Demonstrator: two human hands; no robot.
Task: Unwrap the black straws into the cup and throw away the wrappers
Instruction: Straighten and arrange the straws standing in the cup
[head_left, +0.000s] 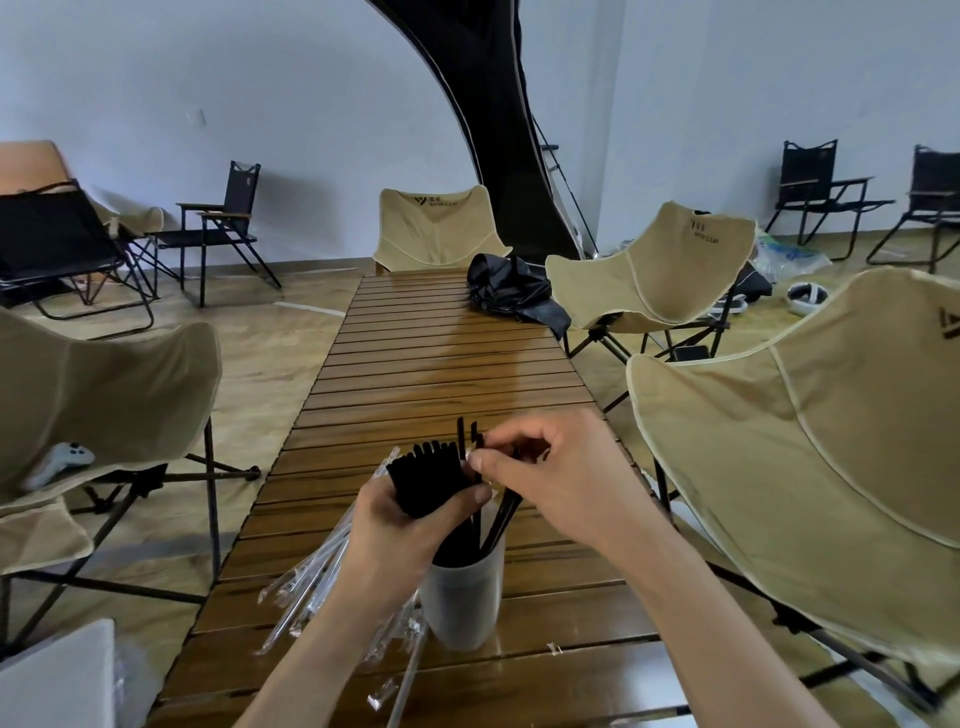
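Near the worktop's (441, 364) near edge, the left hand (410, 525) grips a bundle of thin black straws (431, 480) in clear wrappers above the white cup (462, 603), while the right hand (550, 478) pinches one straw's tip.

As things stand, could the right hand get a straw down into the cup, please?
Probably yes. The right hand pinches a straw at the top of the bundle gripped by the left hand, just above the cup. The cup's mouth is open on the right, though several straws already stand inside.
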